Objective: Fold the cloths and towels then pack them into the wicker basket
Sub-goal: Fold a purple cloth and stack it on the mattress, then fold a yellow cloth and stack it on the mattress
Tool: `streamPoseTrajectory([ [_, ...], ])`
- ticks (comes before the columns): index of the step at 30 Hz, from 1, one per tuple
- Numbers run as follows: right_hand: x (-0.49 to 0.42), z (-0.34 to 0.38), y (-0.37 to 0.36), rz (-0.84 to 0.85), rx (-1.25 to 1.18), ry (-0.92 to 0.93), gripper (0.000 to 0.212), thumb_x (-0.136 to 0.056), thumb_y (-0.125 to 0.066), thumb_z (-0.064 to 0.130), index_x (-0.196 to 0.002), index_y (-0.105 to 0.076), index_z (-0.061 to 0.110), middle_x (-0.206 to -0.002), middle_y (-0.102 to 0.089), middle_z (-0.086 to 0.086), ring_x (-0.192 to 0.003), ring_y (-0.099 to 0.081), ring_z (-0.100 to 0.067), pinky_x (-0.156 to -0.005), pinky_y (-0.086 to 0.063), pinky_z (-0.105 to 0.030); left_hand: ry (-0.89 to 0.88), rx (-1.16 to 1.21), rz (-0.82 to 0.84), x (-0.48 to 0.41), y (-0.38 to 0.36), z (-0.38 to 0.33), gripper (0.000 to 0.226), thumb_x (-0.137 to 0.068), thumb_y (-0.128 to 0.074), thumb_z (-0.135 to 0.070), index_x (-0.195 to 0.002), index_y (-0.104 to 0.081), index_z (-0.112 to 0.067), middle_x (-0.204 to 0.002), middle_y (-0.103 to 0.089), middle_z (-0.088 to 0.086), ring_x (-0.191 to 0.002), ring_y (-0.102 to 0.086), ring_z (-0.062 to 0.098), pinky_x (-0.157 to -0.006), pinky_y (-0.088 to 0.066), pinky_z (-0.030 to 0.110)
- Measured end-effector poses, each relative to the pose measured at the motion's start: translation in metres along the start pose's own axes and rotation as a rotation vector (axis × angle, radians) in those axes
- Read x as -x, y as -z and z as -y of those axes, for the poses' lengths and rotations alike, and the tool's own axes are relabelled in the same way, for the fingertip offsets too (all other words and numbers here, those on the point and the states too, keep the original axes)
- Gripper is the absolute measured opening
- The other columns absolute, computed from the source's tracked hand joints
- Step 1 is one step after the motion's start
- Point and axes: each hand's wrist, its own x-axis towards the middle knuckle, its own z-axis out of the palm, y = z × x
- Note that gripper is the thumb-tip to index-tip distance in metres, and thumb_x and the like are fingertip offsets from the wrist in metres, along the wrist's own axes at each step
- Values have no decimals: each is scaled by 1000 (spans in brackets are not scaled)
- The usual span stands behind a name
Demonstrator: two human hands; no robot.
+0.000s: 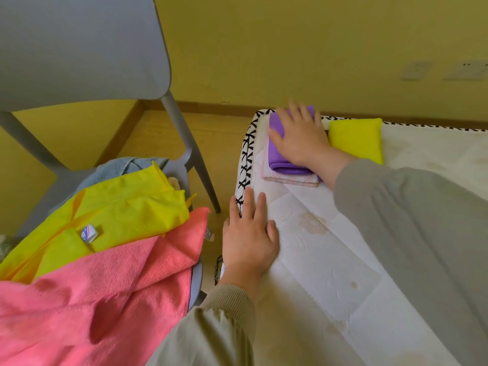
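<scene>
A folded purple cloth [280, 157] lies on a folded pale pink towel [291, 178] near the far left corner of the white mattress [327, 262]. My right hand [301, 136] presses flat on the purple cloth with fingers spread. A folded yellow cloth [356, 140] sits just right of that stack. My left hand [249, 239] rests flat on the mattress's left edge, holding nothing. On the grey chair [84, 48] at the left lies a loose pile: a yellow cloth [126, 212], a pink towel [92, 294] and a blue-grey towel [116, 167]. No wicker basket is in view.
A yellow wall [290, 43] runs behind the mattress, with wooden floor [208, 133] between chair and mattress. The mattress has a black-and-white patterned border [245, 165]. A white label [88, 233] sticks up from the yellow cloth on the chair.
</scene>
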Motion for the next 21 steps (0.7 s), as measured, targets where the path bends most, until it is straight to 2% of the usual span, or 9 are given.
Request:
streamPoseTrajectory([
  [2, 9, -6, -38, 81, 49, -49, 66, -96, -19, 56, -152, -6, 23, -160, -3, -7, -147, -1, -26, -117, 0, -54, 3, 5, -3, 0, 1, 1, 65, -89, -15, -45, -151, -14, -26, -161, -3, 1, -145, -7, 36, -105, -35, 48],
  [4, 10, -8, -53, 48, 42, -73, 66, -96, -19, 55, -152, -6, 23, -160, -5, -7, -147, -1, -26, -117, 1, -55, -3, -2, 7, 0, 1, 2, 65, -89, -15, -45, -151, -13, -26, -161, -2, 1, -146, -6, 35, -107, -33, 47],
  [10, 4, -1, -37, 80, 101, -105, 67, -96, -17, 57, -152, -5, 23, -160, -3, -6, -147, -1, -27, -116, -1, -55, 3, 8, 2, -1, 2, 0, 65, -89, -17, -44, -150, -18, -24, -160, -7, 2, -145, -10, 37, -105, -35, 48],
  [14, 21, 14, -14, 40, 37, -145, 63, -98, -22, 50, -151, -15, 16, -159, -9, -10, -146, -6, -27, -117, -4, -52, 12, 44, 28, 1, 6, 2, 67, -86, -18, -43, -149, -24, -21, -160, -12, 3, -144, -14, 37, -105, -35, 47],
  [18, 68, 24, -5, 71, 22, -104, 60, -99, -27, 45, -149, -21, 12, -158, -13, -10, -146, -8, -26, -118, -6, -50, 10, 75, 92, 13, 17, 3, 68, -86, -26, -41, -149, -23, -15, -159, -13, 6, -145, -11, 33, -112, -26, 46],
  [21, 92, 34, 4, 147, -9, -91, 57, -100, -28, 44, -147, -23, 12, -158, -14, -10, -146, -9, -26, -117, -7, -50, -80, 13, 128, 30, 33, 16, 66, -87, -30, -40, -148, -22, -16, -159, -13, 7, -146, -11, 29, -114, -18, 48],
])
